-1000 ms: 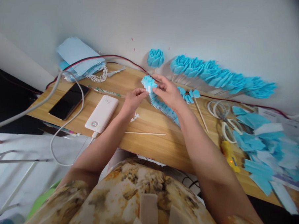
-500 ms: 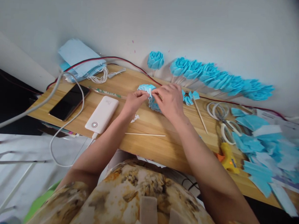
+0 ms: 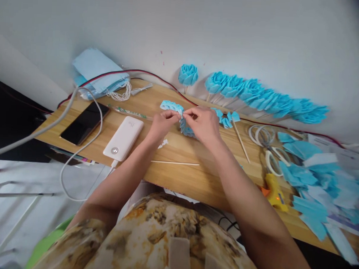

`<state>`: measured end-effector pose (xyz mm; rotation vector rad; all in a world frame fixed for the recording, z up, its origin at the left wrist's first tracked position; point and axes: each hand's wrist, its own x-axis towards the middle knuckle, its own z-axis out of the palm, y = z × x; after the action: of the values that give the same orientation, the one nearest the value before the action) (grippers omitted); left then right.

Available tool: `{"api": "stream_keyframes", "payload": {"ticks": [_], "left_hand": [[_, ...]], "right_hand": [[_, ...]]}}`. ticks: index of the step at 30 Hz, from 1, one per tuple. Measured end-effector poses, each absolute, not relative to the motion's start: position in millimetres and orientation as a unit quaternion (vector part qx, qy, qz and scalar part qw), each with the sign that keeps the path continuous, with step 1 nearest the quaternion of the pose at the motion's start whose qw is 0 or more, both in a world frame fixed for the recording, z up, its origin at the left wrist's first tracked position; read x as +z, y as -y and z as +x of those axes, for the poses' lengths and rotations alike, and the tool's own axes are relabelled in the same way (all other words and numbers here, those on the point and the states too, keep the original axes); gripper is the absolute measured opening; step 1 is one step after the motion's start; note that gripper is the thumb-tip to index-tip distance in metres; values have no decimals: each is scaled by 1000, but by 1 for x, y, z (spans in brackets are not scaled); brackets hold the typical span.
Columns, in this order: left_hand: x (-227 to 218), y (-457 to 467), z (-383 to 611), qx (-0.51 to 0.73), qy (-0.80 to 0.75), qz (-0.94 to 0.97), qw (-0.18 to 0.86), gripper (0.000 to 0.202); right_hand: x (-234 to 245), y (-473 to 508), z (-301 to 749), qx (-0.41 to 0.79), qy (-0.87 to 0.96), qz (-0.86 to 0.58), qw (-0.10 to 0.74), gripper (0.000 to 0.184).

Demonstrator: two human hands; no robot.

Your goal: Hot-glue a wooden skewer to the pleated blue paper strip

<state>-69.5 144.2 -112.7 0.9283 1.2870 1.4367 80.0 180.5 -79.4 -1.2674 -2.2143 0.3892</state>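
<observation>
Both hands meet over the middle of the table at a gathered strip of light blue fabric [image 3: 171, 106]. My left hand [image 3: 165, 121] pinches its upper edge from the left. From the right, my right hand [image 3: 204, 121] pinches the same strip, thumb and forefinger close to the left fingertips. One end of the strip curls out to the upper left; the rest hangs below the fingers, partly hidden by my right hand. White scraps [image 3: 163, 143] and a thin wooden stick [image 3: 175, 163] lie on the table nearer to me.
Blue fabric flowers [image 3: 249, 90] on sticks line the wall. Scissors [image 3: 273, 158], a yellow glue gun [image 3: 275, 192] and blue fabric pieces [image 3: 320, 172] lie at right. A white power bank [image 3: 124, 138], a phone [image 3: 84, 123] and stacked blue masks [image 3: 99, 69] are at left.
The fingertips have shifted slightly down, and my right hand's fingers are curled in more. The strip's left end now reaches further out to the left. A white bit seen between the fingers is less visible.
</observation>
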Motion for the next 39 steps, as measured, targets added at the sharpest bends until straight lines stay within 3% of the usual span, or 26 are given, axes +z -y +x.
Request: {"api": "stream_keyframes", "payload": {"ticks": [5,27,33,39], "left_hand": [[-113,-144,-70,589,-527,381,480,8],[-119,-145,-71,581,-524,399,478,9],[-116,-142,-71,583,-515,407,478,12],[-116,-141,-69,572,-506,415,495,15]], "right_hand": [[-78,-185,85,207,814,-469,273,16],[-81,-191,92,178,852,-413,267,20],[-87,-210,104,260,787,-440,347,25],[-98,-221,103,501,709,-384,314,59]]}}
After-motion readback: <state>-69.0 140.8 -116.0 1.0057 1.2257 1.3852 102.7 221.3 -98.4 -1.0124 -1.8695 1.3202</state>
